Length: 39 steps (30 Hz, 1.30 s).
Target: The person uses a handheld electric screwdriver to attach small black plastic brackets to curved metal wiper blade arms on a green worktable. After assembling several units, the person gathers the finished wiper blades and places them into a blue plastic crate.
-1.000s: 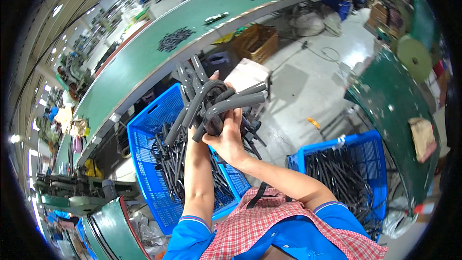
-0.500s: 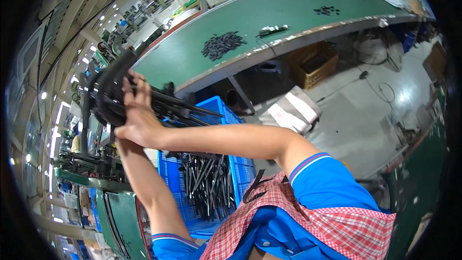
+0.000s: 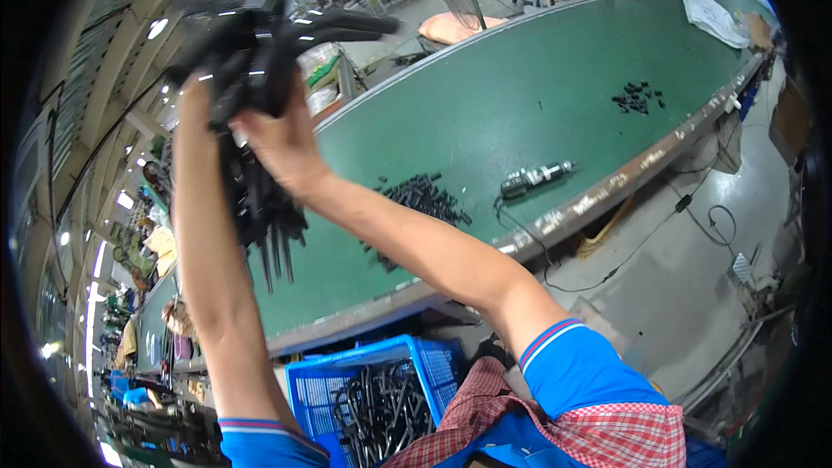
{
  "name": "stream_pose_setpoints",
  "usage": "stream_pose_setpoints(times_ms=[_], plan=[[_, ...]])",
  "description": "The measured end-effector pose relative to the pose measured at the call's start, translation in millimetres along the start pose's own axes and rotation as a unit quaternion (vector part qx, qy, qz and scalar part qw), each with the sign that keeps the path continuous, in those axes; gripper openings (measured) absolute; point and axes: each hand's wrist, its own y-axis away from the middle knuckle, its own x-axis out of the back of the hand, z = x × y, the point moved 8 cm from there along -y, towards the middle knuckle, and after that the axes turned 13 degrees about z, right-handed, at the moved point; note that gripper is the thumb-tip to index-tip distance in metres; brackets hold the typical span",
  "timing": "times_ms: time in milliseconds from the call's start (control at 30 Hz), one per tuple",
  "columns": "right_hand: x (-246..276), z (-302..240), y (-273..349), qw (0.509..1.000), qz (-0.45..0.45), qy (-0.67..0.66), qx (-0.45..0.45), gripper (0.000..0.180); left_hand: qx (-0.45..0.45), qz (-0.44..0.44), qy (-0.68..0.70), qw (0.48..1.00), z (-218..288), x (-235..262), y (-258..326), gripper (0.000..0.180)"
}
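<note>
Both my hands hold up a bundle of black rods with thick bent ends [image 3: 251, 78], raised over the left end of the green table [image 3: 485, 113]. The bundle is smeared by motion; its thin straight ends hang downward. My right hand [image 3: 286, 143] is closed round its near side, thumb toward the left. Against the bundle's left side is my left hand [image 3: 198, 100], its fingers mostly hidden behind the rods. Below, a blue plastic crate [image 3: 305, 394] stands beside the table with many similar black rods [image 3: 390, 407] in it.
A pile of short black pieces [image 3: 425, 199] lies on the table near my right forearm. Farther right are a corded power screwdriver [image 3: 533, 180], a smaller group of black pieces [image 3: 637, 97] and a white bag [image 3: 715, 17]. A cable [image 3: 641, 247] trails across the floor.
The bundle has risen from beside the crate to above the table's left end, with both hands on it. My view has shifted, showing more of the tabletop.
</note>
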Motion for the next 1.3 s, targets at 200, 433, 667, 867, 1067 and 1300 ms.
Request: stream_pose_setpoints(times_ms=[200, 433, 667, 867, 1067, 1300], plan=[[285, 151, -127, 0.983, 0.087, 0.159, -0.028, 0.039, 0.188, -0.245, -0.149, 0.939, -318, -240, -145, 0.046], [575, 165, -133, 0.902, 0.402, 0.093, -0.128, 0.037, 0.068, -0.593, -0.273, 0.755, -539, -503, -32, 0.035], [707, 140, -170, 0.787, 0.492, 0.307, -0.211, 0.026, 0.021, -0.512, -0.341, 0.788, -584, -574, -62, 0.036], [716, 153, -212, 0.71, 0.538, 0.43, -0.147, 0.018, 0.0, -0.433, -0.198, 0.879, -631, -554, -148, 0.043], [779, 123, -193, 0.602, 0.588, 0.537, -0.058, 0.038, -0.339, -0.369, -0.167, 0.849, -517, -394, -76, 0.081], [771, 141, -242, 0.603, 0.555, 0.567, -0.083, 0.029, -0.393, -0.427, -0.306, 0.755, -568, -382, -54, 0.101]])
